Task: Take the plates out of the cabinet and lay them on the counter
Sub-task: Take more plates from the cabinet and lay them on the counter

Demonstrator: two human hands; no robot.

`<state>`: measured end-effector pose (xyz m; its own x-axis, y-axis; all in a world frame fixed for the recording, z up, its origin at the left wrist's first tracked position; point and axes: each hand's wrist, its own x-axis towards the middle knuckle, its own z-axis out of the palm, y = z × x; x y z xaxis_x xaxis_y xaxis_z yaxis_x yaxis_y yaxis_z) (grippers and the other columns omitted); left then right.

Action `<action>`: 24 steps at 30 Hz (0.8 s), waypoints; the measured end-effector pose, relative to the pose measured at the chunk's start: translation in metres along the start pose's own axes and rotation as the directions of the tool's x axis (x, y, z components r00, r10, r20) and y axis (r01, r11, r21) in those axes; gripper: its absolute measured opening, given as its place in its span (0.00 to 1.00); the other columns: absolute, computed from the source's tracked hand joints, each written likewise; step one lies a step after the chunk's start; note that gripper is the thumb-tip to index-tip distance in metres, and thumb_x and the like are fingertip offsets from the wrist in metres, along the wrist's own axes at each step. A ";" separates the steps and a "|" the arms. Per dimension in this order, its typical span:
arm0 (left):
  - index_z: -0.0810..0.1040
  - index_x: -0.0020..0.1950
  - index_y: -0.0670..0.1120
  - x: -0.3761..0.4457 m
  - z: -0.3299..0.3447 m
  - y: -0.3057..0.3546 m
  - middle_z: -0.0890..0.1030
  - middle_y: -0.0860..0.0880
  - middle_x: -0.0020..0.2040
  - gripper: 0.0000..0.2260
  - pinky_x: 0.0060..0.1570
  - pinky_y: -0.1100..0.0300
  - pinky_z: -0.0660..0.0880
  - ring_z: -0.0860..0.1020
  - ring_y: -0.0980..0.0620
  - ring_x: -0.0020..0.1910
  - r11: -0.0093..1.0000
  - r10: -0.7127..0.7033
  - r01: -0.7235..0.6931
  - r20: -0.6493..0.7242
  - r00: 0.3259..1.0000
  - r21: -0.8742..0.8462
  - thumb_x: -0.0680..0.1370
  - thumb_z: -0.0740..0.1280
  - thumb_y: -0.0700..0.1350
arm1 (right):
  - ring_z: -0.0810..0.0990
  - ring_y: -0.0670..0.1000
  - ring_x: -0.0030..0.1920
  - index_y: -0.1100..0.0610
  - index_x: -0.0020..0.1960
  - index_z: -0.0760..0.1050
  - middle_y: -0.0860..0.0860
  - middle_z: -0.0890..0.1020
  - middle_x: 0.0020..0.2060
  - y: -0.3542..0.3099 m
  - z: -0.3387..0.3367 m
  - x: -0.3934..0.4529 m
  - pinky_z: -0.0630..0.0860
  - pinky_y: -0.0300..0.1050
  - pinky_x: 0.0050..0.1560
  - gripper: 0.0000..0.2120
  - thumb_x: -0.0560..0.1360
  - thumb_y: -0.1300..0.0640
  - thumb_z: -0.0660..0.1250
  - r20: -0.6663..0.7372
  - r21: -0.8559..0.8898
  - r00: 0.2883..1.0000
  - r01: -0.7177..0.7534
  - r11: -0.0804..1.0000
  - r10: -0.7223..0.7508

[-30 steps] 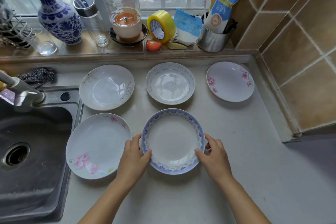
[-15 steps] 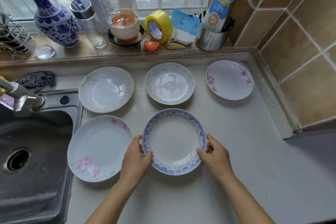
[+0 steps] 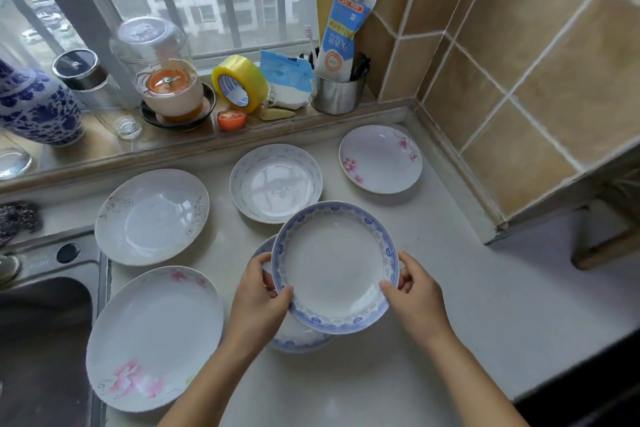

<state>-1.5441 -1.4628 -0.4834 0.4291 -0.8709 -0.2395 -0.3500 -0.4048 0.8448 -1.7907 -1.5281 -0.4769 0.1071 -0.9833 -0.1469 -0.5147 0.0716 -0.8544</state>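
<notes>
I hold a blue-rimmed plate (image 3: 335, 267) lifted above the counter (image 3: 485, 305), my left hand (image 3: 258, 302) gripping its left rim and my right hand (image 3: 417, 298) gripping its right rim. Under it a second blue-rimmed plate (image 3: 298, 340) lies on the counter, mostly hidden. Several other plates lie flat: a pink-flower plate (image 3: 152, 336) at front left, a white plate with grey scrolls (image 3: 152, 215) behind it, a pale blue-patterned plate (image 3: 276, 182) in the middle back, and a small pink-flower plate (image 3: 380, 158) at back right.
A steel sink (image 3: 41, 340) lies at the left. The window sill holds a blue-white vase (image 3: 34, 107), a jar (image 3: 83, 76), a blender cup (image 3: 169, 87), yellow tape (image 3: 239, 81), a tomato half (image 3: 231, 120) and a steel utensil cup (image 3: 337, 94). Tiled wall (image 3: 519, 80) rises on the right.
Both hands have lifted the top blue-rimmed plate off a second one beneath and shifted it up and to the right. My view has moved closer and rightward.
</notes>
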 end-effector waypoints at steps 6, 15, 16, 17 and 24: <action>0.70 0.58 0.56 0.015 0.040 0.036 0.74 0.50 0.35 0.23 0.29 0.67 0.72 0.74 0.61 0.30 0.998 0.071 -0.070 0.090 0.993 -0.009 0.68 0.73 0.40 | 0.69 0.43 0.28 0.27 0.46 0.72 0.41 0.74 0.29 0.008 -0.046 0.007 0.70 0.34 0.32 0.27 0.70 0.62 0.72 -0.111 -0.006 0.994 -0.017 1.000 0.016; 0.70 0.59 0.54 0.031 0.117 0.068 0.75 0.53 0.37 0.22 0.30 0.68 0.69 0.75 0.60 0.34 0.995 0.068 -0.080 0.173 0.982 0.059 0.69 0.72 0.40 | 0.74 0.48 0.33 0.34 0.44 0.72 0.45 0.78 0.33 0.055 -0.105 0.027 0.75 0.47 0.39 0.22 0.70 0.62 0.72 -0.164 -0.040 0.982 -0.099 0.994 0.092; 0.70 0.60 0.54 0.033 0.125 0.069 0.75 0.54 0.38 0.23 0.31 0.68 0.68 0.75 0.59 0.35 0.994 0.064 -0.078 0.176 0.982 0.078 0.69 0.72 0.41 | 0.74 0.46 0.33 0.34 0.45 0.71 0.41 0.78 0.33 0.062 -0.109 0.029 0.74 0.44 0.38 0.22 0.70 0.62 0.72 -0.159 -0.043 0.982 -0.106 0.993 0.097; 0.71 0.61 0.53 0.035 0.131 0.070 0.75 0.55 0.39 0.23 0.32 0.66 0.68 0.76 0.58 0.36 0.992 0.054 -0.073 0.178 0.982 0.099 0.69 0.72 0.42 | 0.74 0.45 0.33 0.34 0.46 0.71 0.39 0.78 0.33 0.068 -0.112 0.031 0.74 0.44 0.38 0.22 0.70 0.62 0.72 -0.152 -0.045 0.983 -0.113 0.993 0.105; 0.71 0.63 0.52 0.046 0.161 0.063 0.79 0.52 0.47 0.23 0.39 0.60 0.69 0.76 0.57 0.41 0.972 -0.001 -0.041 0.178 0.984 0.231 0.68 0.71 0.45 | 0.75 0.42 0.33 0.37 0.47 0.72 0.35 0.78 0.35 0.100 -0.112 0.049 0.72 0.40 0.36 0.18 0.70 0.60 0.72 -0.119 -0.042 0.979 -0.169 0.985 0.163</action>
<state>-1.6808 -1.5730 -0.5183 0.2743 -0.9062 -0.3217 -0.5499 -0.4223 0.7206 -1.9327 -1.5878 -0.5140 -0.0807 -0.9713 -0.2239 -0.5603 0.2300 -0.7957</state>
